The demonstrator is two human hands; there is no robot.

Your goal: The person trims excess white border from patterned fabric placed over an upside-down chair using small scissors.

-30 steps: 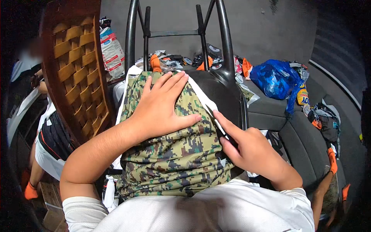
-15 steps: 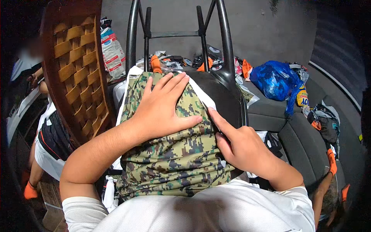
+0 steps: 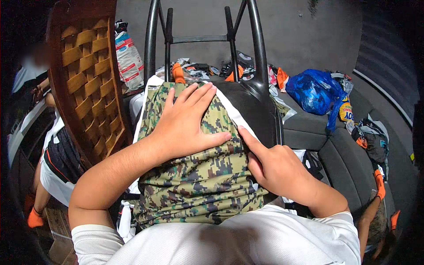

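Note:
A green-and-brown camouflage cloth with white edges is spread over a black plastic chair seat and reaches back to my body, where it bunches into folds. My left hand lies flat on it, fingers spread and thumb pointing right. At the cloth's right side is my right hand, its index fingertip touching the white edge strip. The thumb sits apart, below that finger, and the remaining fingers are curled and partly hidden.
A woven wooden panel stands close on the left, with a person's leg beyond it. Behind the chair's black frame lie fabric scraps. To the right, a blue plastic bag rests on a grey cushioned seat.
My right index fingertip has slid slightly toward my body along the white edge. My left hand and the cloth stay in place.

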